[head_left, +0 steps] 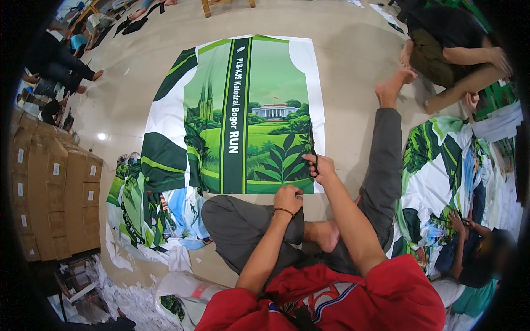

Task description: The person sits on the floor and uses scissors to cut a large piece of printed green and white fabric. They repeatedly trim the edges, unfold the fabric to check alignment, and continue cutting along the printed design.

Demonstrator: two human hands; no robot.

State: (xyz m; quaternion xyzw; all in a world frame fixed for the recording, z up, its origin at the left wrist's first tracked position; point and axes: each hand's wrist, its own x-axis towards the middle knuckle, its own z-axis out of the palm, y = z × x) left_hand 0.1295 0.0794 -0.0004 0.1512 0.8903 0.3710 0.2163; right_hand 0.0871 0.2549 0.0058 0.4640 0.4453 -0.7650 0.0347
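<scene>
A printed fabric panel lies spread on the floor before me, green with a dark lengthwise stripe, a landscape picture and white margins. At its right edge my right hand is closed around a pair of dark scissors, whose blades point away from me along the border of the print. My left hand, with a beaded bracelet on the wrist, is closed at the panel's near edge, its fingers curled on the cloth. White and dark green fabric lies under and beside the panel's left side.
Crumpled printed fabric is heaped at the near left, by stacked cardboard boxes. Another pile of printed fabric lies right of my outstretched leg. A person sits beside that pile; another sits at the far right. White scraps litter the lower left.
</scene>
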